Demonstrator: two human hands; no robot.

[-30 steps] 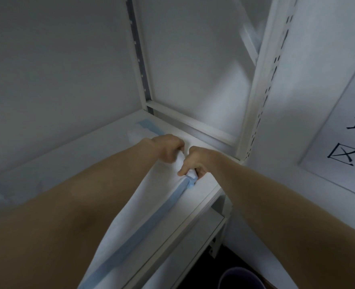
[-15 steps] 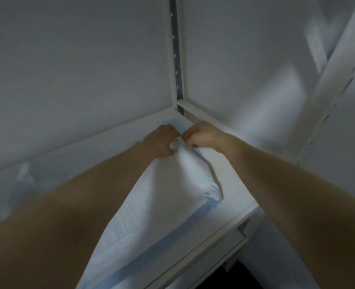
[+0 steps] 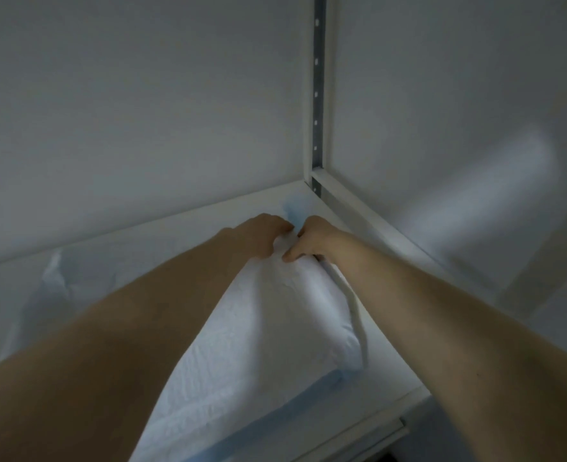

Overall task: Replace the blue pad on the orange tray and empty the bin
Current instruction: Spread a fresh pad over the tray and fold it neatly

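Head view: both arms reach into the back corner of a white shelf [image 3: 385, 371]. The left hand [image 3: 262, 236] and right hand [image 3: 312, 238] sit almost touching, each pinching the far end of a folded pad [image 3: 275, 328] (white quilted face up, blue edge along the bottom). The pad lies on the shelf, lifted slightly at the pinched end. A perforated upright post [image 3: 318, 95] stands in the corner. A crumpled clear plastic bag [image 3: 52, 281] lies left, blurry.
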